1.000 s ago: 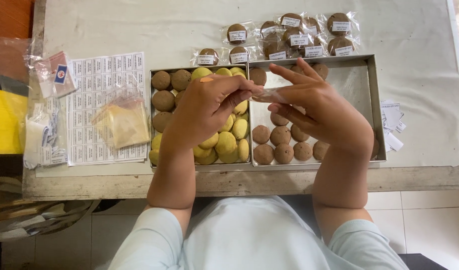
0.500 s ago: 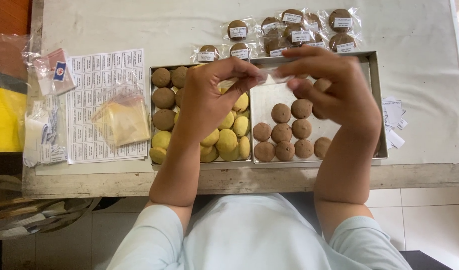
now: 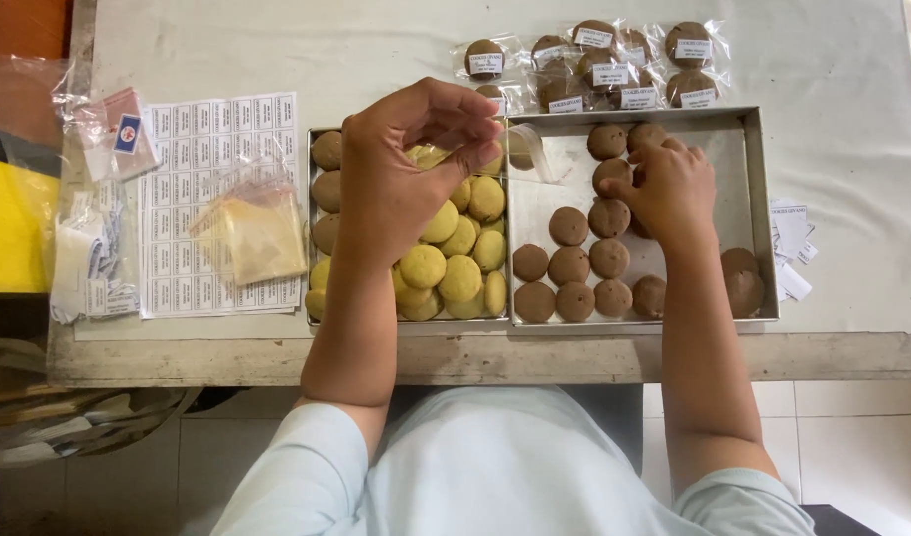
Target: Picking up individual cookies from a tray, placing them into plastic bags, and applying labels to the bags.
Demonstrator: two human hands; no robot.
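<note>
Left hand fingers pinching clear crinkly bag | right hand fingers gripping round brown cookie | steel tray

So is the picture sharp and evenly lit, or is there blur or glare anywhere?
Head view: soft, even light and weak shadows; the cookies look sharp; the clear bag in the left hand is faint; mild sheen on the metal tray; the right hand seems slightly soft.

Bare forearms, 2 short pale-blue sleeves, matching shirt.
</note>
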